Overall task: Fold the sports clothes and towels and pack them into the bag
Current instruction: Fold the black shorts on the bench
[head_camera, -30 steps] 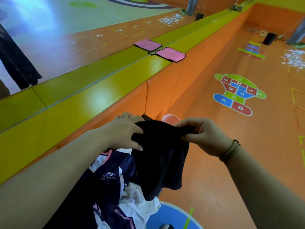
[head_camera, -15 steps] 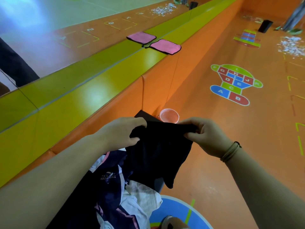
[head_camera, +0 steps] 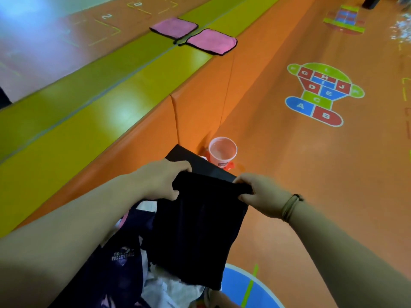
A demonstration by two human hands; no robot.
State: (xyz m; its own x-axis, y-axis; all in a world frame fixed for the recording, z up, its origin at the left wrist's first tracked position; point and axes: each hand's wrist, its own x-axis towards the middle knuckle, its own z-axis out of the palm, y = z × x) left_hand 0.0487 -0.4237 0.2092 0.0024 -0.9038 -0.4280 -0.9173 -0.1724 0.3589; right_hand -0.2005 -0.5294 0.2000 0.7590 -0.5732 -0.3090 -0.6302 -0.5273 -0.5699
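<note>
Hanging black garment (head_camera: pixel 195 232), gripped between left hand (head_camera: pixel 159 182) and right hand (head_camera: pixel 261 197).

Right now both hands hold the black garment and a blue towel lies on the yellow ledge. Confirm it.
Wrong colour: the head view shows the towel on the yellow ledge is pink. Left hand and right hand do hold the black garment.

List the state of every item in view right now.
Black fabric garment: hanging down, held by its top edge at both corners.
Left grip: curled round the garment's top left corner.
Right grip: pinching its top right corner.
Navy-and-white volleyball jersey: crumpled in a heap, not folded.
Pink square towel: lying flat on the yellow-green ledge.
Pink plastic cup: upright on the orange floor.
</note>
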